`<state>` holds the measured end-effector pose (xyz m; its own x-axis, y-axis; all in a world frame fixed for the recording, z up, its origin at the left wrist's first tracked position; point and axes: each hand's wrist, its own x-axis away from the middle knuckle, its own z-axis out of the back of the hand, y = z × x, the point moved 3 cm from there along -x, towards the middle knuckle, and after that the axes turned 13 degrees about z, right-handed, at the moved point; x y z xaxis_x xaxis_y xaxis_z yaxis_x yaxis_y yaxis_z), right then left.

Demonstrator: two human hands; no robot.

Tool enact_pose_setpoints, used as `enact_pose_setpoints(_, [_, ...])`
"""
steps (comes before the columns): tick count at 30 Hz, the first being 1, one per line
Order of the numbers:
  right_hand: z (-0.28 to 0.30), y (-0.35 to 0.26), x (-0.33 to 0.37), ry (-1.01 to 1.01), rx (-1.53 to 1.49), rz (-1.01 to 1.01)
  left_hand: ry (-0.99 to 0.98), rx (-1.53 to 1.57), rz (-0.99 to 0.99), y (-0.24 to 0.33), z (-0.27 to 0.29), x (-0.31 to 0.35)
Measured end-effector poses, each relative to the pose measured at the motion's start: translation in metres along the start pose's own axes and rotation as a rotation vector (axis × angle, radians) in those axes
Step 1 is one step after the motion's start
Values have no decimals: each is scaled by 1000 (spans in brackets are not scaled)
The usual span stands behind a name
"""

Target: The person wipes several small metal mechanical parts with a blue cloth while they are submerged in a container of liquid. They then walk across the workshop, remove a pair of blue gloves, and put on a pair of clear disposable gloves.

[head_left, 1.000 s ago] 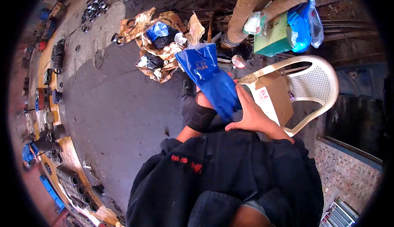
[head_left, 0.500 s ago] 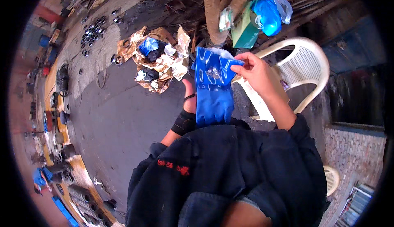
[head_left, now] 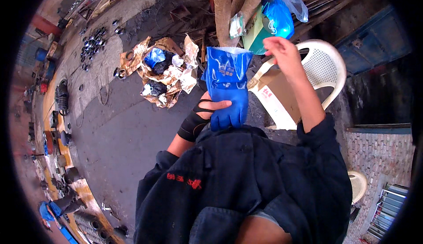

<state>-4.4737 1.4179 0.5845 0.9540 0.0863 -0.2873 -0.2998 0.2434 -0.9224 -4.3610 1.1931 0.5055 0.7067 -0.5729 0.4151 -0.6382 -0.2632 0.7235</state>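
Held upright in front of my chest are shiny blue rubber gloves [head_left: 228,78], with the cuff at the top and the fingers hanging down. A second layer shows along their left edge. My left hand [head_left: 211,105], with a black support strapped round wrist and palm, grips them from the left, thumb across the front. The rest of its fingers are behind the gloves. To the right of the cuff and apart from it, my right hand [head_left: 284,53] is raised with its fingers loosely bent and nothing in them.
A white plastic chair [head_left: 338,70] at the right bears an open cardboard box [head_left: 282,96]. Behind stand a tree trunk [head_left: 221,12], a green box [head_left: 255,39] and a blue bag [head_left: 282,19]. Crumpled brown paper [head_left: 189,78] with rubbish lies on the floor; metal rings [head_left: 91,43] lie far left.
My right hand has let go of the cuff and moved up and right. The cuff's folded corner now stands straight. My left thumb has come across the front of the gloves.
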Motion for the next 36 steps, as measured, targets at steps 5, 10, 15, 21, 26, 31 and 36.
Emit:
enact_pose_setpoints(5, [-12,-27,26,-209,-243,-318,49,-118,-158,11,14,3])
enact_pose_setpoints(10, [-45,-7,57,-408,-479,-697,76,-157,-301,8,24,-2])
enact_pose_setpoints(15, [-60,32,71,-320,-753,-854,209,-495,-398,-4,34,-1])
enact_pose_setpoints(21, [-56,46,83,-123,-702,-841,354,-966,-324,-3,32,1])
enact_pose_setpoints(26, [-47,14,73,-141,-614,-568,-142,7,-96,-20,41,-6])
enact_pose_setpoints(31, [-3,-10,56,-154,-556,-314,-88,520,-127,-46,70,-27])
enact_pose_setpoints(36, [26,-57,42,-487,-158,-190,148,526,-86,-49,103,-27])
